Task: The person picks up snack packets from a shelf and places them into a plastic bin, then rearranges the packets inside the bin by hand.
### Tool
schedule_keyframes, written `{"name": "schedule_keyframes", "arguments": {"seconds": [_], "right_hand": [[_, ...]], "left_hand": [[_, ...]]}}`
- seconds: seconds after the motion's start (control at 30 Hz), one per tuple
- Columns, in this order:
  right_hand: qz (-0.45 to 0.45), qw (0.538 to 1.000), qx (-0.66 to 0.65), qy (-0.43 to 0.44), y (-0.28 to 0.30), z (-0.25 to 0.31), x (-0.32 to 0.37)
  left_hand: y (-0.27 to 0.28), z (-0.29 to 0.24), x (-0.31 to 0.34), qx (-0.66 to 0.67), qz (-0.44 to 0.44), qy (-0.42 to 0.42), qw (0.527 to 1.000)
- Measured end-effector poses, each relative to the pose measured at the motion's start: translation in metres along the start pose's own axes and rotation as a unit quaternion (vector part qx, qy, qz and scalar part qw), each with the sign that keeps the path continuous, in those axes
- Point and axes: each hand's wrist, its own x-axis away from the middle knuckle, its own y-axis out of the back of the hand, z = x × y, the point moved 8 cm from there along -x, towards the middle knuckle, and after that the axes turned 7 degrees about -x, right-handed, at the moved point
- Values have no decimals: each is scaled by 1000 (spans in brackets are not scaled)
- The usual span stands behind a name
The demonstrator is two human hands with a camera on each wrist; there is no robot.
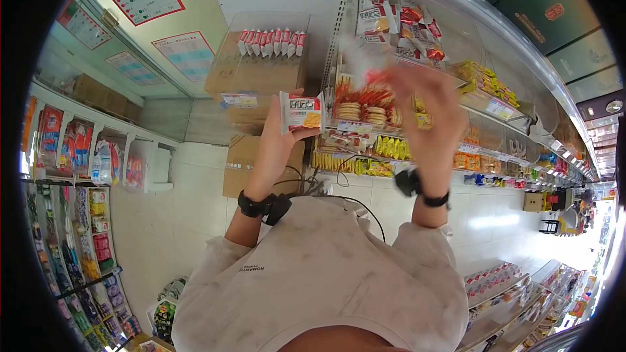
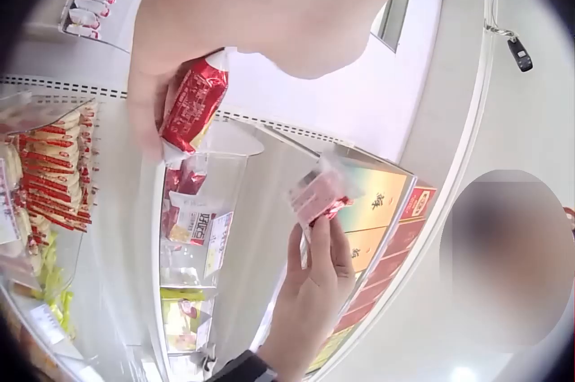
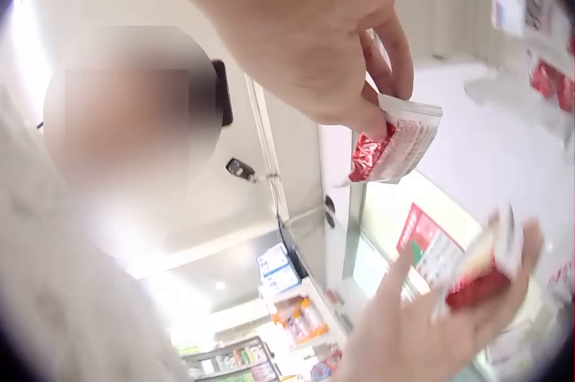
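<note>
My left hand (image 1: 277, 135) grips a small white and red biscuit packet (image 1: 304, 115), its printed face turned up in the head view. From the left wrist view the packet's red side (image 2: 195, 105) shows between thumb and fingers. My right hand (image 1: 435, 107) is raised over the shelves, blurred in the head view. Between its fingertips it pinches a second biscuit packet (image 3: 402, 141), white and red, which the right wrist view shows most plainly. Both packets are held in the air, apart from each other.
Ahead, a clear display box (image 1: 261, 75) holds a row of upright packets (image 1: 270, 42). To its right, a clear bin of similar packets (image 1: 417, 29) stands above shelves of biscuits (image 1: 375, 114) and yellow packs (image 1: 391, 148). A cardboard box (image 1: 251, 166) sits below. Racks (image 1: 85, 234) line the left.
</note>
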Motion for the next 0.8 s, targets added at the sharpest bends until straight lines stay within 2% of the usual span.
{"name": "schedule_keyframes", "arguments": {"seconds": [0.03,0.1,0.13,0.23,0.27,0.3,0.4,0.47,0.57,0.63,0.67,0.8], "right_hand": [[12,999,-53,3,-23,10,19],[94,992,-63,59,-67,26,42],[113,990,-57,54,-80,28,51],[155,985,-64,36,-92,28,58],[155,984,-89,23,-89,27,55],[153,982,-113,10,-86,26,49],[11,993,-113,-39,-39,13,11],[-27,999,-30,0,-13,-10,-23],[-15,990,-36,-139,-15,-91,-50],[146,961,13,-236,-38,-140,-50],[224,932,38,-282,-50,-160,-45],[273,914,31,-298,-68,-185,-44]], "left_hand": [[-6,-4,2,31,14,-6,999],[-23,-18,8,92,48,-14,995],[-24,-21,12,84,51,-15,995],[-15,-30,10,-99,3,-13,995],[-13,-31,8,-41,-9,-20,999],[-12,-32,8,-55,-10,-19,998],[-9,-31,5,-106,-22,-22,994],[-4,-25,3,-112,-24,-15,993],[-3,-26,7,-114,-24,-25,993],[-4,-34,12,-121,-18,-52,991],[-5,-40,14,-127,-13,-70,989],[7,-50,17,-141,-32,-119,982]]}}
